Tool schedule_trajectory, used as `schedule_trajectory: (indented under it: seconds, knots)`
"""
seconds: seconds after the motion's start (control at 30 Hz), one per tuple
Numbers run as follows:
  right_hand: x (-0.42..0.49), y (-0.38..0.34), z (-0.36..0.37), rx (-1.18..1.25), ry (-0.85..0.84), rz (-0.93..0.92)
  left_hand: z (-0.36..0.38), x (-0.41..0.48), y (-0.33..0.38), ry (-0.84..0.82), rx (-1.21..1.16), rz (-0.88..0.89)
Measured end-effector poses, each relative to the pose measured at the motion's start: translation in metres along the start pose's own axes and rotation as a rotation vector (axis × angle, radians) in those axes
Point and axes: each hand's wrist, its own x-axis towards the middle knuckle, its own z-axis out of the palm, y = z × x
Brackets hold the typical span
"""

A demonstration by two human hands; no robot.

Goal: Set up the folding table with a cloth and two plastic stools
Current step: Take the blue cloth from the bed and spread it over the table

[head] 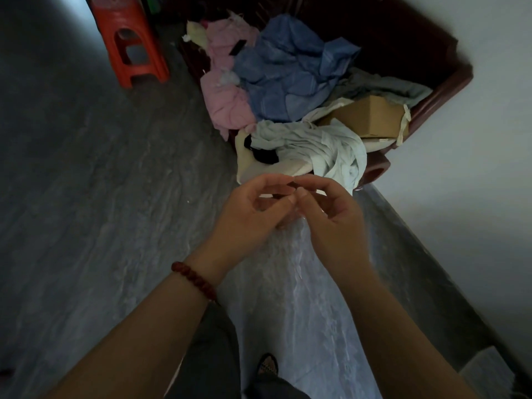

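Left hand (244,217) and right hand (334,220) pinching top of thin translucent white plastic cloth (299,269), hanging down between forearms, red plastic stool (135,44) upright well beyond

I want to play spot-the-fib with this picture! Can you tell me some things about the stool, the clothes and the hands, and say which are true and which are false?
1. The red stool stands on the floor. True.
2. The bead bracelet is on the right wrist. False: it is on the left wrist.
3. A cardboard box lies among the clothes. True.
4. The blue cloth lies on the floor. False: it lies on the pile on the dark seat.
5. Both hands are empty. False: the left hand and right hand hold a thin see-through sheet.
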Motion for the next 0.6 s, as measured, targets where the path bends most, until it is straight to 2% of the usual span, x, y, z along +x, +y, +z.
schedule_trajectory:
  seconds: [0.37, 0.6]
  knots:
    - [0.163, -0.019, 0.117, 0.059, 0.093, -0.010, -0.117, 0.172, 0.031, -0.051, 0.124, 0.028]
    - [0.238, -0.021, 0.165, 0.033, 0.086, -0.001, -0.165, 0.247, 0.040, -0.048, 0.091, 0.008]
